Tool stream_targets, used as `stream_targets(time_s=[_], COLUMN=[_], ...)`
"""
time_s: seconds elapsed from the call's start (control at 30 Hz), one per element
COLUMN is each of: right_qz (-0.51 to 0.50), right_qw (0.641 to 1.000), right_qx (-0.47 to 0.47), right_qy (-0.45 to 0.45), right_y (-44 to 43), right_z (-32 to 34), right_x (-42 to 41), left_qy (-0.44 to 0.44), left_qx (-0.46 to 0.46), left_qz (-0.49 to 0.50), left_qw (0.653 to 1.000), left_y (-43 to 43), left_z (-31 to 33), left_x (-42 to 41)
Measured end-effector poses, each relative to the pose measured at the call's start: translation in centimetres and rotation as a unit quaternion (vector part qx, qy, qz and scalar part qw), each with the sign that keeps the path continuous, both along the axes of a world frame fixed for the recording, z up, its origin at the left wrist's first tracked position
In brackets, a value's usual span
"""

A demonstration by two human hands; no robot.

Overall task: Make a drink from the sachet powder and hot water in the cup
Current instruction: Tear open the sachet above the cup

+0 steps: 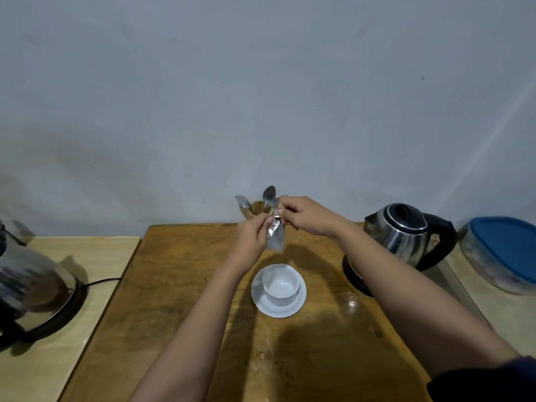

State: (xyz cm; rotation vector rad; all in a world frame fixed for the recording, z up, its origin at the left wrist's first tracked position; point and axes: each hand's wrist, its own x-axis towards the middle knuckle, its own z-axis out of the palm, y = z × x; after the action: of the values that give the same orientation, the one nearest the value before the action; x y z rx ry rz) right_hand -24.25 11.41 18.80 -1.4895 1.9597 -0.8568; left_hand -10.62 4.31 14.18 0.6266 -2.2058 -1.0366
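Note:
A small silver sachet (275, 237) hangs above the table, beyond the cup. My left hand (251, 238) pinches its top left corner and my right hand (304, 214) pinches the top edge beside it. Below and nearer to me, an empty white cup (280, 284) stands on a white saucer (261, 300) in the middle of the wooden table (179, 285). A steel electric kettle (406, 235) with a black lid and handle sits on its base at the right.
A wooden holder (256, 209) with spoons (269, 195) stands at the table's far edge behind my hands. A second steel kettle (32, 285) rests on a lighter surface at left, with a cord. A bowl with a blue lid (504, 250) lies far right.

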Motion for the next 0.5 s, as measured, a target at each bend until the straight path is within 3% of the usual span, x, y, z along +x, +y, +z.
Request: stream_targets(time_s=[0.2, 0.5], right_qz=[-0.049, -0.044], right_qw=[0.998, 0.996], right_qx=[-0.023, 0.077], right_qy=[0.030, 0.012], right_y=[1.3, 0.3], right_z=[-0.4, -4.3], right_x=[-1.5, 1.7], left_qy=[0.073, 0.081], left_qx=[0.056, 0.064], left_qz=[0.179, 0.161], left_qw=[0.979, 0.982], left_y=[-0.6, -2.6], left_z=[-0.4, -1.2], left_x=[1.6, 5.5])
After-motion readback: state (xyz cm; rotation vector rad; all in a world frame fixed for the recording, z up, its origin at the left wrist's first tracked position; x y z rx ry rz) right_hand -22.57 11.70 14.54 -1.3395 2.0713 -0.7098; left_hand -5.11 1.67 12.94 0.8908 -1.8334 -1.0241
